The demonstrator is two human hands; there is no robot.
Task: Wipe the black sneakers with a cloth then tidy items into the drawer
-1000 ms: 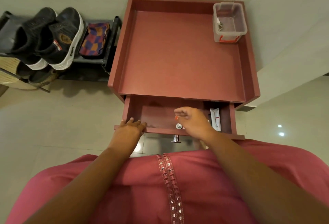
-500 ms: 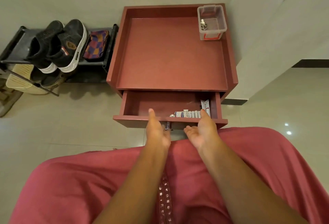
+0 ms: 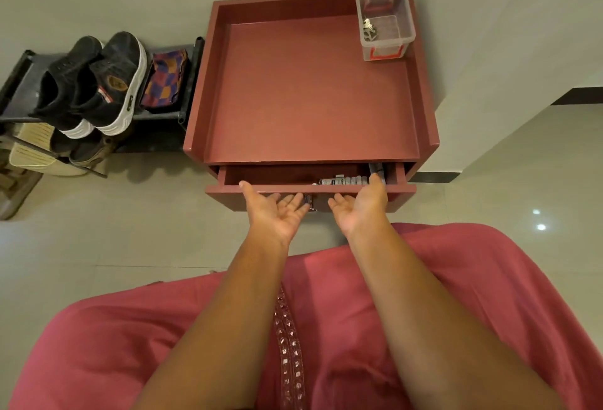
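- Both our hands are open and empty, palms up: left hand (image 3: 277, 210) and right hand (image 3: 362, 205) with fingers against the front of the drawer (image 3: 404, 188), either side of its metal knob (image 3: 309, 202).
- We see the drawer partly out, with small tubes (image 3: 342, 180) lying inside at the right.
- On the shoe rack (image 3: 191, 83) to the left stand the black sneakers (image 3: 94, 83), with the checked cloth (image 3: 164, 78) just beside them.

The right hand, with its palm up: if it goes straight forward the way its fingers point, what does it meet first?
Most likely the front panel of the open maroon wooden drawer. The right hand already has its fingers at that panel; whether they touch it is unclear.
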